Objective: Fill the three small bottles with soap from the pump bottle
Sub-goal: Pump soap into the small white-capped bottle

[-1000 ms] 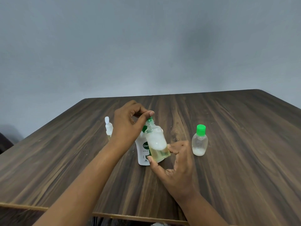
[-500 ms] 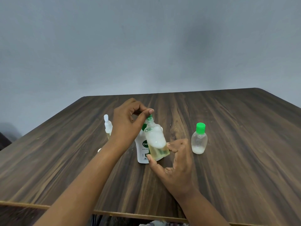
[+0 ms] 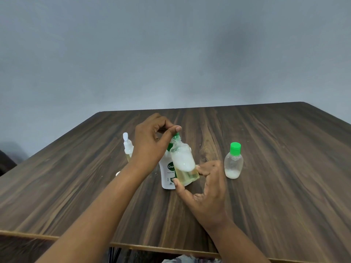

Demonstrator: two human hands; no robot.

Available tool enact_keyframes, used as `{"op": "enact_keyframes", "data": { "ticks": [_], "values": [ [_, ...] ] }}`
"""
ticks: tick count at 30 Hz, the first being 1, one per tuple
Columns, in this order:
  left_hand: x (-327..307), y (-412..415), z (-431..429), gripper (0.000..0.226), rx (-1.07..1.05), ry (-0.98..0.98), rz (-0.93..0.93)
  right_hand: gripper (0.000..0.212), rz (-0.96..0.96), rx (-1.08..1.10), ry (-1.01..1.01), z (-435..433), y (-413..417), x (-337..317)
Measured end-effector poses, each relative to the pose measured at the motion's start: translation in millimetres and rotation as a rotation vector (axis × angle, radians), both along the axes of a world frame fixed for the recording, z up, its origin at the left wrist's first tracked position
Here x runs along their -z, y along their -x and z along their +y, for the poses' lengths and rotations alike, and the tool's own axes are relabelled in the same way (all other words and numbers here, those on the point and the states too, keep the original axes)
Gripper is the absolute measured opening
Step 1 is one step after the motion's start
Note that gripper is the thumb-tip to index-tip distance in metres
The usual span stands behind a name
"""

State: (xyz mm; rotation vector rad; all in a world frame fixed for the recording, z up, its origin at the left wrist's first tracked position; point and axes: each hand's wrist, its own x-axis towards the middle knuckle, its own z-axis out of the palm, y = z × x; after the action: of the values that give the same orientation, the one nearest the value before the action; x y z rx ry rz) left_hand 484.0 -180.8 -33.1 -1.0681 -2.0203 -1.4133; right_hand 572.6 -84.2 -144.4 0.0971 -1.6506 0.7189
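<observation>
Pump bottle [image 3: 168, 177] upright on table [image 3: 266, 196], white with a green label, mostly hidden by my hands. Left hand [image 3: 150, 147] is curled over its top, thumb on the green pump head. Right hand [image 3: 209, 188] pinches the open bottle [image 3: 184, 164] low down between thumb and fingertips, off the table, directly in front of the pump bottle. Open bottle is tilted, neck right at the pump head; yellowish soap below, white foam above. Capped bottle [image 3: 233, 162], green cap, stands right of the pump bottle, apart from it, with a little whitish liquid at the bottom. White-top bottle [image 3: 127, 147] stands left of the pump bottle, partly behind my left hand. Small white piece [image 3: 118, 173] further left, half hidden by my forearm; can't tell what it is.
</observation>
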Motion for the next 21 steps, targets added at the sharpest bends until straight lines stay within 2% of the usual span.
{"op": "enact_keyframes", "data": {
  "ticks": [11, 21],
  "values": [
    [-7.6, -1.1, 0.1, 0.017, -0.026, 0.014, 0.053, 0.043, 0.004, -0.018, 0.022, -0.6, -0.6, -0.6],
    [-2.3, -1.9, -1.6, 0.017, 0.006, -0.021, 0.013, 0.043, 0.009, 0.001, 0.000, -1.5, -1.1, -0.4]
  ]
}}
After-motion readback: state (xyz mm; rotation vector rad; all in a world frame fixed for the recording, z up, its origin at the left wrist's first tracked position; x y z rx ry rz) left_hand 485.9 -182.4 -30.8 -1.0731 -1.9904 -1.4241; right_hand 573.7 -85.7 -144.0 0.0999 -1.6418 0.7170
